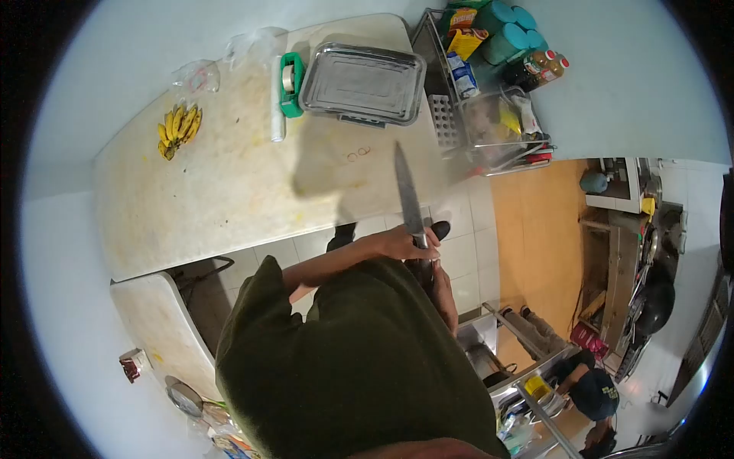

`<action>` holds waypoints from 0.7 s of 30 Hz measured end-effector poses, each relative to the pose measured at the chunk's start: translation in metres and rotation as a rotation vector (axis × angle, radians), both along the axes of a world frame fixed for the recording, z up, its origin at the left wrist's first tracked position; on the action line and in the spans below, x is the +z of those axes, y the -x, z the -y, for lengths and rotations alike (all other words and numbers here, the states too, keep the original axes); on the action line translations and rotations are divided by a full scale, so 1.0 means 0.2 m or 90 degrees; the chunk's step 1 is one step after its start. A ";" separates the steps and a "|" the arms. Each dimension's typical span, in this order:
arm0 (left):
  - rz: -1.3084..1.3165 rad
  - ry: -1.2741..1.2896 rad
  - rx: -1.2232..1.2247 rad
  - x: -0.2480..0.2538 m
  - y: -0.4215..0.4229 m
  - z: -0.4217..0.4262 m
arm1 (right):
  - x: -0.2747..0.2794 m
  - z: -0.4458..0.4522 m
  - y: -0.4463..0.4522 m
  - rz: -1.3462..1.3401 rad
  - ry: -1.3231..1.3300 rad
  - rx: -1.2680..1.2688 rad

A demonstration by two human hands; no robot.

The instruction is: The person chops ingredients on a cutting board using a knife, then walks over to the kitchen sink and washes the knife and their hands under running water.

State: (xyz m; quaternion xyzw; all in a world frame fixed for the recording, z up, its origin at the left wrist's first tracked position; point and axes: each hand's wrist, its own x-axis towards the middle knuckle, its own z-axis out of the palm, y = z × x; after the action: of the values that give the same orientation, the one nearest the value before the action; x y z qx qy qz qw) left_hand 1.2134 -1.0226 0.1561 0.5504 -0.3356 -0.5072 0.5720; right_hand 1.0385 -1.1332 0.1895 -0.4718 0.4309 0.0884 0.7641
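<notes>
A long knife (408, 191) points away from me, its blade above the floor beside the table's near edge. My left hand (404, 243) is closed around it where blade and handle meet. Close below, my right hand (443, 292) is at the handle end, closed, its fingers partly hidden. The two hands are almost touching. On the pale table (245, 191) lie a bunch of bananas (180, 130), a green tape dispenser (290, 84) and a glass dish with a lid (363, 83).
Plastic bags (195, 76) lie at the table's far edge. A rack (501, 164) with bottles, jars and packets stands beside the table. Another person (592, 394) in a dark cap is at the lower right, near metal shelving (547, 421). Pans (654, 298) line the right side.
</notes>
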 end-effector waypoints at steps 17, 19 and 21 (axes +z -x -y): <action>0.043 0.069 0.138 0.65 0.15 1.83 | 0.27 2.09 -0.19 0.359 0.016 0.358; 0.045 0.099 0.085 0.68 0.14 2.00 | 0.33 2.20 -0.16 0.329 0.004 0.290; 0.202 0.176 0.064 0.69 0.14 2.16 | 0.28 2.34 -0.13 0.323 -0.056 0.248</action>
State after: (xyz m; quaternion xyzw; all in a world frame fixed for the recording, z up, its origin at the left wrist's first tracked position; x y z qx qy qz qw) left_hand 1.1844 -1.4536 0.2933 0.5557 -0.4601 -0.3342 0.6065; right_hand 1.0647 -1.6005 0.2449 -0.5192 0.1239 0.1310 0.8354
